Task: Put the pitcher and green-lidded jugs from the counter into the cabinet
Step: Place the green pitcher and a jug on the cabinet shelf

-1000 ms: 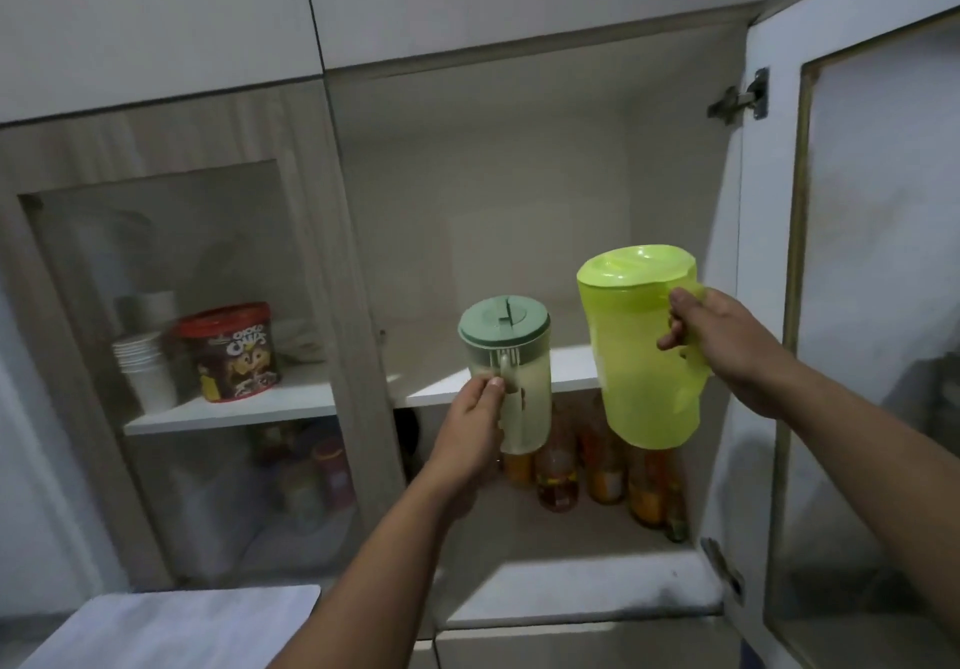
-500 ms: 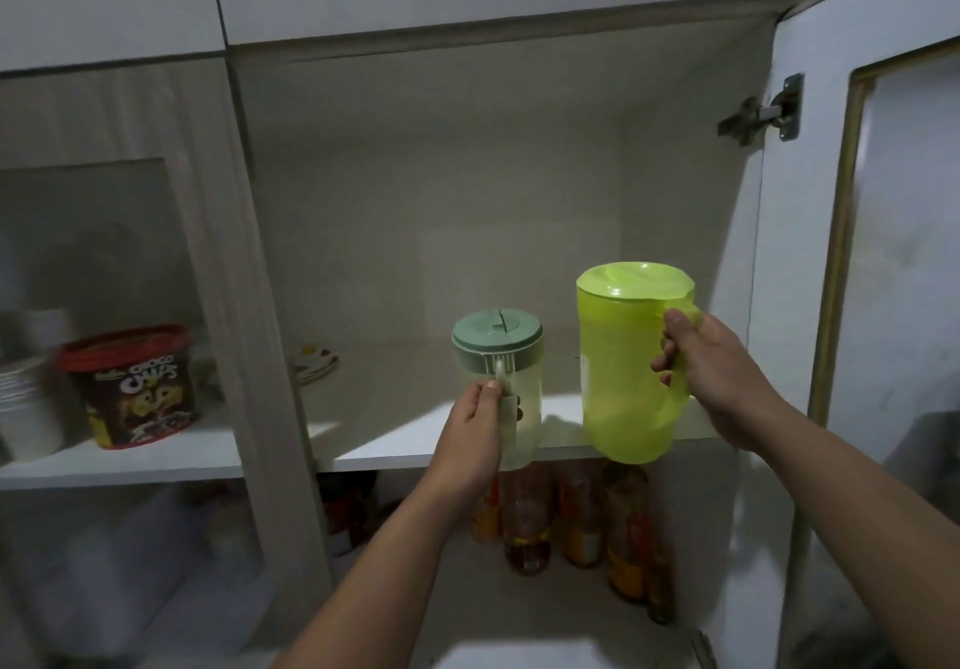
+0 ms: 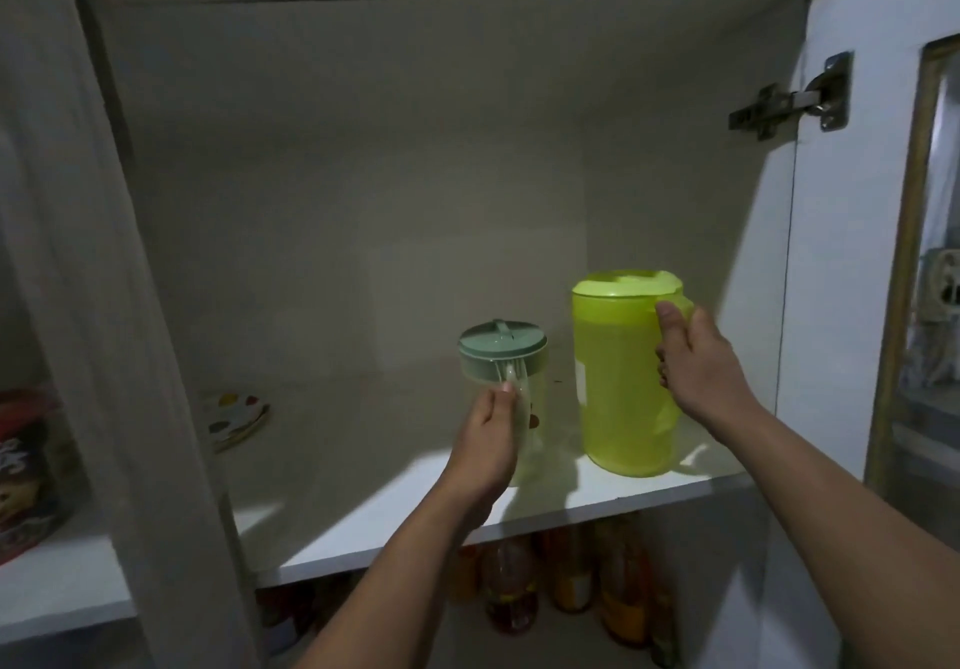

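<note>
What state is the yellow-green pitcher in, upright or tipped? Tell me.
Upright. The yellow-green pitcher stands with its base on the cabinet shelf, lid level on top, while the right hand grips its handle.

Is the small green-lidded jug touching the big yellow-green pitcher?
Apart. The head view shows bare cabinet wall between the green-lidded jug and the pitcher.

lime-green pitcher [image 3: 623,382] – upright on the cabinet shelf [image 3: 519,492], handle in right hand [image 3: 698,367] | clear jug [image 3: 519,388], sage-green lid – upright, handle in left hand [image 3: 485,440]
</note>
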